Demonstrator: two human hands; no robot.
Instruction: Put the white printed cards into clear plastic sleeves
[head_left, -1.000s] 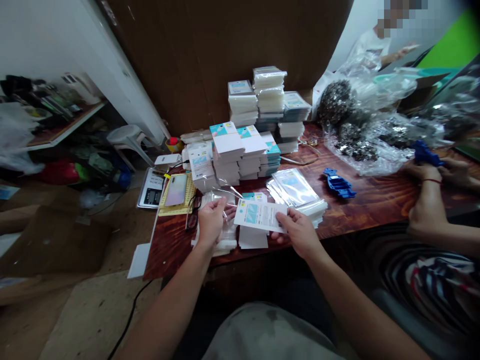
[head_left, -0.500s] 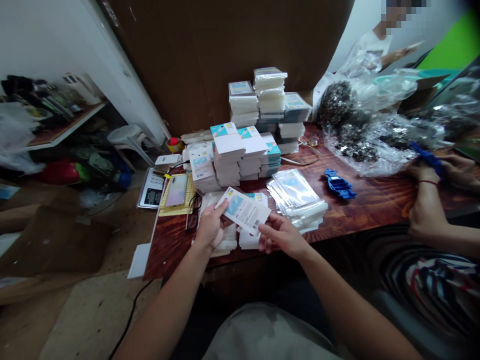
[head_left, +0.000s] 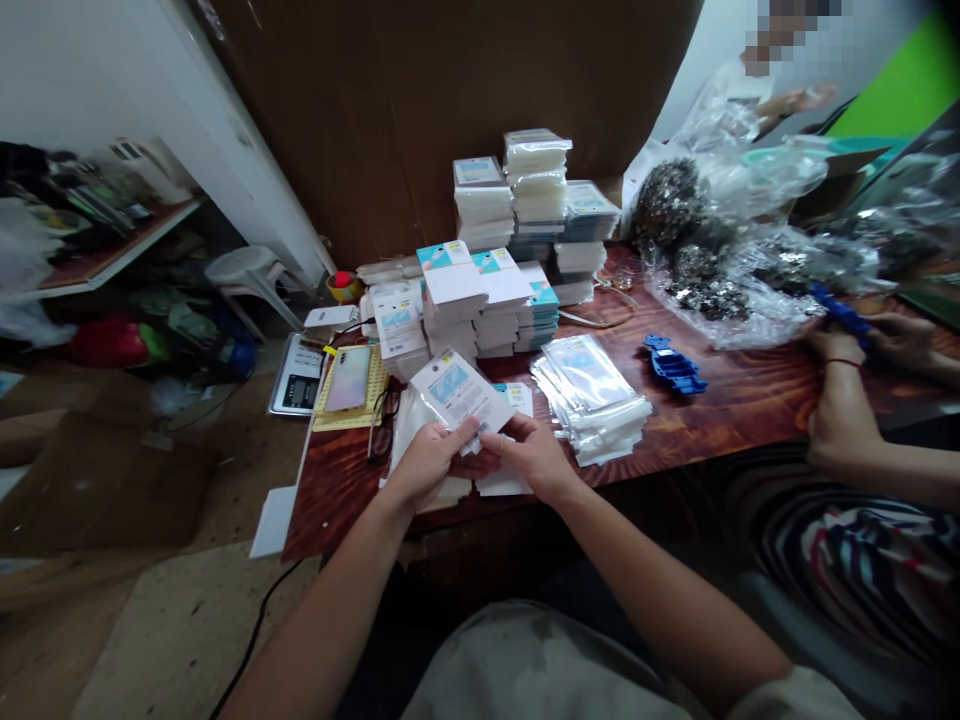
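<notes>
The shiny red-brown wooden table (head_left: 750, 400) is the biggest thing here. Think of a clock with its middle on the card in the two hands, and 12 at the far side of the table. The tall stacks of white and blue paper cards (head_left: 457, 290) stand at 12 o'clock, just past that card. At 3 o'clock is a wide, flat pile of shiny clear bags with cards in them (head_left: 592, 375), well apart from the card. A low pile of flat white cards with blue tops (head_left: 517, 398) lies at about 4 o'clock, partly under the fingers.

The left hand (head_left: 427, 465) is at 7 o'clock and the right hand (head_left: 540, 460) is at 4 o'clock. The hands are close together, and both pinch the card at its near end. The flat white card with a light blue picture (head_left: 450, 385) is long and slants, with its long side going from 10 o'clock down to 4 o'clock. The blue picture is on the far part, pointing away from the hands. The middle of the card is a bit nearer to the left hand. The left thumb (head_left: 469, 428) is on top of the card. I cannot tell how the fingers sit under it.
</notes>
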